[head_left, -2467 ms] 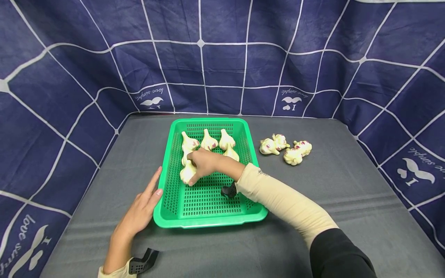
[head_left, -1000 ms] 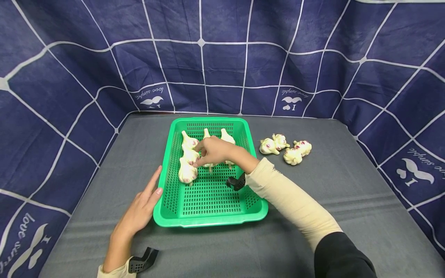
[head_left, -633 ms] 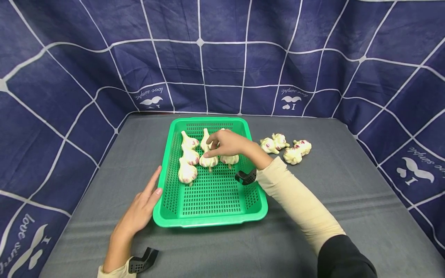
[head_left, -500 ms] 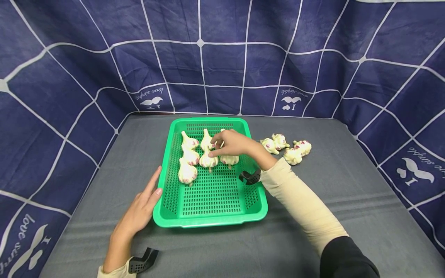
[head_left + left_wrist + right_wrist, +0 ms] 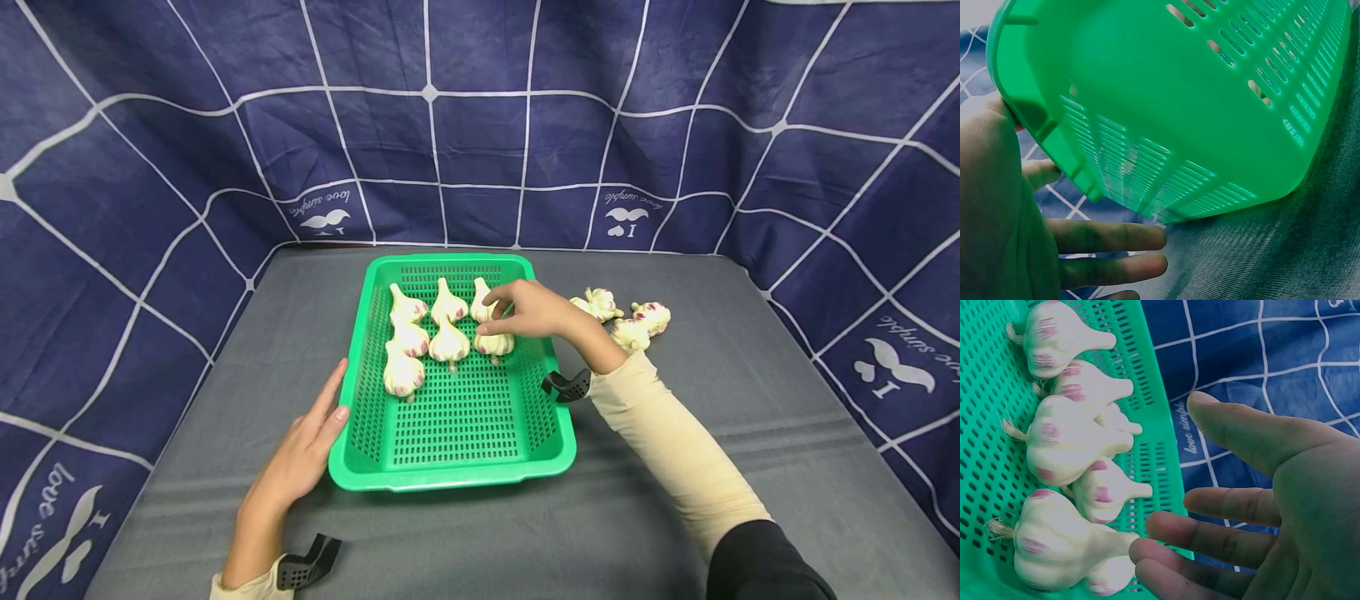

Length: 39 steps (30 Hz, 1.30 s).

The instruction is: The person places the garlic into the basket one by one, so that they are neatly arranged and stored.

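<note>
A green perforated basket (image 5: 450, 479) stands on the grey cloth with several garlic bulbs in its far half. One garlic bulb (image 5: 404, 371) lies nearest me at the left; others form rows behind it, stems pointing away. My left hand (image 5: 300, 446) touches the basket's left rim, its fingers straight along the outer wall in the left wrist view. My right hand (image 5: 536, 310) hovers above the basket's right side, overlapping the garlic bulbs there in the head view. Nothing lies between its spread fingers, and the right wrist view shows the empty palm (image 5: 1325, 500) beside the bulbs.
Right of the basket, several more garlic bulbs lie in a loose cluster (image 5: 651, 318) on the grey cloth (image 5: 675, 400), partly covered by my right wrist. A dark blue curtain (image 5: 480, 133) with white lines rises behind and on both sides.
My right hand has let go of the nearest left garlic bulb in the basket and moved right and away from it. That bulb has settled with its stem pointing away. My left hand has stayed put.
</note>
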Tool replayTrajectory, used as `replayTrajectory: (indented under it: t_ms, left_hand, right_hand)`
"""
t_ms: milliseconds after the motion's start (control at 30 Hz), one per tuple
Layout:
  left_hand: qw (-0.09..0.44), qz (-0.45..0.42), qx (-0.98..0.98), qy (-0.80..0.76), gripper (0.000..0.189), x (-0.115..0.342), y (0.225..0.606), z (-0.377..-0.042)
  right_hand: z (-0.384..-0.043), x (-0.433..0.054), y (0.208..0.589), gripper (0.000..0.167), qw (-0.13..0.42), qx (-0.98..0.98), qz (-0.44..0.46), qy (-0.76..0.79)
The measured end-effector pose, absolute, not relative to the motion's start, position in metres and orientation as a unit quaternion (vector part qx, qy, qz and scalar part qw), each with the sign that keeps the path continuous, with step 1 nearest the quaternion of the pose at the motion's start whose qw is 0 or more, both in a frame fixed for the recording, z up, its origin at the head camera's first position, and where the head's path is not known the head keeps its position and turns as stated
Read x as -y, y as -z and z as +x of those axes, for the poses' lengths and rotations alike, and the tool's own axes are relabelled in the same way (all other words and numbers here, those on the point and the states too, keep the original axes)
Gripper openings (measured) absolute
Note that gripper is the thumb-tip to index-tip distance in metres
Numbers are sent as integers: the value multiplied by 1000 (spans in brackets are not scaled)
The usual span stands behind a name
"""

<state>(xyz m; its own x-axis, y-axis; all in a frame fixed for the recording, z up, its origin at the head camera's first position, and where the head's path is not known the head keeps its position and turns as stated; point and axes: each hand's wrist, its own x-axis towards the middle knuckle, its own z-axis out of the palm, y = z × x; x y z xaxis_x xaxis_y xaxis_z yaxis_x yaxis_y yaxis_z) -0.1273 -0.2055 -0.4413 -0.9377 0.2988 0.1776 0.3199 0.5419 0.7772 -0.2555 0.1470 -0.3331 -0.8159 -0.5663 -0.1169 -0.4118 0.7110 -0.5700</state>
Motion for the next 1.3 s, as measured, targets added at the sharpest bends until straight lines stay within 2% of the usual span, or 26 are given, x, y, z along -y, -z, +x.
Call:
replayTrajectory:
  t_ms: [667, 1300]
  left_hand:
    - [20, -181, 873, 452, 58, 206, 444, -126]
    - [22, -184, 875, 448, 58, 206, 443, -128]
  right_hand:
    - [-248, -169, 338, 52, 63, -914, -255, 310]
    - [-240, -190, 348, 37, -31, -901, -224, 371]
